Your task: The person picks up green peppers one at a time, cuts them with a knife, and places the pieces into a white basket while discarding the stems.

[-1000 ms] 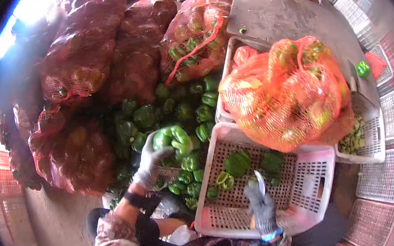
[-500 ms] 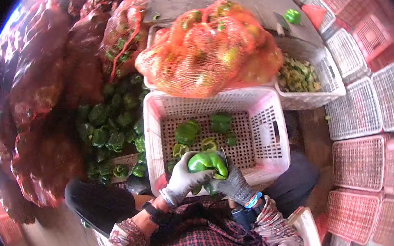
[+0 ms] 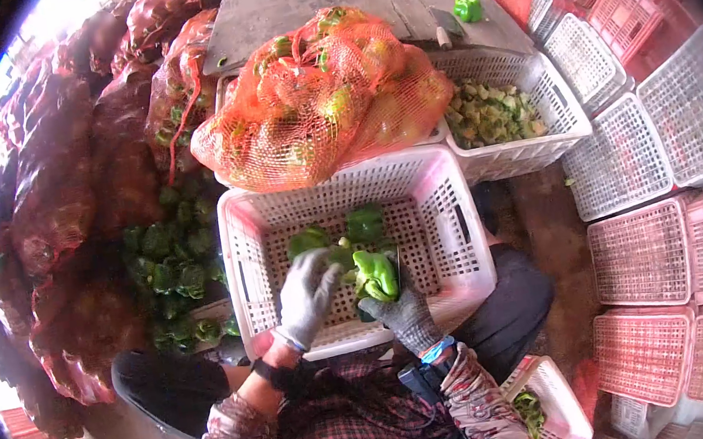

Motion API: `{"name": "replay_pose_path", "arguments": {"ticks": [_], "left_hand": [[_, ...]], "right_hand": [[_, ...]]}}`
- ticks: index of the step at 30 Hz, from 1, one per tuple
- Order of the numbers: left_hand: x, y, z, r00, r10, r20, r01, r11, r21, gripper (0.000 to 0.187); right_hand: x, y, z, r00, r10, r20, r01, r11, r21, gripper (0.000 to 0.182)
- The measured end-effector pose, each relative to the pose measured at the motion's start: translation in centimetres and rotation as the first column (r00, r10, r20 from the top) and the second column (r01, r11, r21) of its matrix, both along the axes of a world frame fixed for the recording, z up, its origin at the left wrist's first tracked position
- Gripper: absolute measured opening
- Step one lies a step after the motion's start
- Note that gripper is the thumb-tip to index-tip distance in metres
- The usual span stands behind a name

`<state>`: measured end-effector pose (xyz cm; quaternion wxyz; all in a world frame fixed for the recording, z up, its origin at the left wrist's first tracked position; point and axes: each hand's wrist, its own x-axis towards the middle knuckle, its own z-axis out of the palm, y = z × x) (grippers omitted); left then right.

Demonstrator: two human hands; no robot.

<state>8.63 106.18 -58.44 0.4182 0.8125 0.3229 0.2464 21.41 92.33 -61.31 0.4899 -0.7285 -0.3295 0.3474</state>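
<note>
My right hand (image 3: pixel 407 318), in a grey knit glove, holds a green bell pepper (image 3: pixel 374 276) over the near side of a white plastic crate (image 3: pixel 345 170). A thin dark strip, perhaps a blade, shows along the pepper's right side; I cannot make out its handle. My left hand (image 3: pixel 306 295), in a pale glove, is just left of the pepper, its fingers loosely bent and apart, with nothing visible in them. On the crate floor lie more green peppers (image 3: pixel 365 223), partly hidden by my left hand.
An orange mesh sack (image 3: pixel 311 106) of peppers bulges behind the crate. Trimmings fill a second crate (image 3: pixel 527 145) at the back right. A knife (image 3: pixel 444 36) and a green pepper (image 3: pixel 467 9) lie on the board. Loose peppers (image 3: pixel 173 263) and red sacks (image 3: pixel 59 194) stand left; stacked crates (image 3: pixel 637 259) stand right.
My left hand has let go of the green pepper and moved left of it. The pepper stays in my right hand, now turned more upright. The view has shifted, showing a small crate at lower right.
</note>
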Motion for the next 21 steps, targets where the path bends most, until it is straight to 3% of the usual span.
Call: {"name": "replay_pose_path", "arguments": {"ticks": [1, 2, 3, 4, 5, 6, 8, 9, 12, 13, 16, 17, 20, 21], "left_hand": [[-0.1, -0.4, 0.7, 0.996, -0.086, -0.013, 0.080, 0.959, -0.272, 0.044], [-0.1, -1.3, 1.1, 0.986, -0.165, -0.003, 0.139, 0.838, -0.528, 0.041], [0.5, -2.6, 0.3, 0.984, -0.043, 0.172, 0.136, 0.803, -0.581, 0.038], [0.1, -2.3, -0.1, 0.991, -0.095, 0.092, 0.132, 0.772, -0.622, 0.041], [-0.1, -2.2, 0.1, 0.992, -0.058, 0.111, 0.122, 0.638, -0.761, 0.043], [-0.1, -2.2, 0.5, 0.992, -0.022, 0.124, 0.120, 0.476, -0.871, 0.046], [0.0, -2.9, 0.9, 0.973, 0.017, 0.229, 0.195, 0.466, -0.863, 0.047], [0.0, -3.1, 1.2, 0.960, 0.038, 0.279, 0.230, 0.465, -0.855, 0.047], [-0.4, -2.6, 2.9, 0.973, -0.092, 0.210, 0.229, 0.386, -0.894, 0.049], [-0.7, -2.4, 3.2, 0.978, -0.151, 0.147, 0.195, 0.383, -0.903, 0.050], [-1.8, -3.6, 0.9, 0.975, -0.151, 0.164, 0.220, 0.533, -0.817, 0.048], [-1.8, -4.2, 0.9, 0.977, -0.049, 0.207, 0.200, 0.542, -0.816, 0.047], [-2.1, -4.6, -0.5, 0.987, -0.068, 0.146, 0.135, 0.847, -0.515, 0.046], [-2.2, -4.5, -0.4, 0.992, -0.099, 0.078, 0.124, 0.871, -0.475, 0.043]], "right_hand": [[-0.2, 0.1, -0.2, 0.997, 0.037, 0.064, -0.034, 0.998, -0.051, 0.085], [-0.2, -0.1, 0.7, 0.996, 0.084, -0.008, -0.085, 0.995, -0.061, 0.084], [-0.2, -0.2, 1.6, 0.989, 0.129, -0.079, -0.135, 0.988, -0.071, 0.082], [0.0, -0.6, 0.0, 0.975, 0.151, -0.160, -0.148, 0.988, 0.031, 0.083], [0.3, -0.6, -0.2, 0.956, 0.178, -0.234, -0.150, 0.980, 0.130, 0.083], [0.7, -0.9, -0.3, 0.962, 0.159, -0.223, -0.134, 0.983, 0.124, 0.081], [0.9, -1.6, -0.4, 0.970, 0.122, -0.211, -0.102, 0.990, 0.102, 0.078], [0.4, -1.6, -0.7, 0.956, 0.104, -0.274, -0.053, 0.981, 0.187, 0.073], [0.9, -1.2, -2.4, 0.945, 0.239, -0.224, -0.174, 0.945, 0.276, 0.078], [1.0, -1.2, -3.0, 0.960, 0.265, -0.090, -0.260, 0.964, 0.064, 0.077], [0.1, -1.3, -1.1, 0.937, 0.321, -0.134, -0.325, 0.946, -0.005, 0.074], [-0.1, -0.8, -0.8, 0.939, 0.321, -0.120, -0.322, 0.947, 0.018, 0.067], [-0.3, -0.2, 0.2, 0.915, 0.275, -0.297, -0.300, 0.953, -0.042, 0.067], [-0.5, 0.0, -0.2, 0.962, 0.273, 0.027, -0.265, 0.950, -0.162, 0.070]]}}
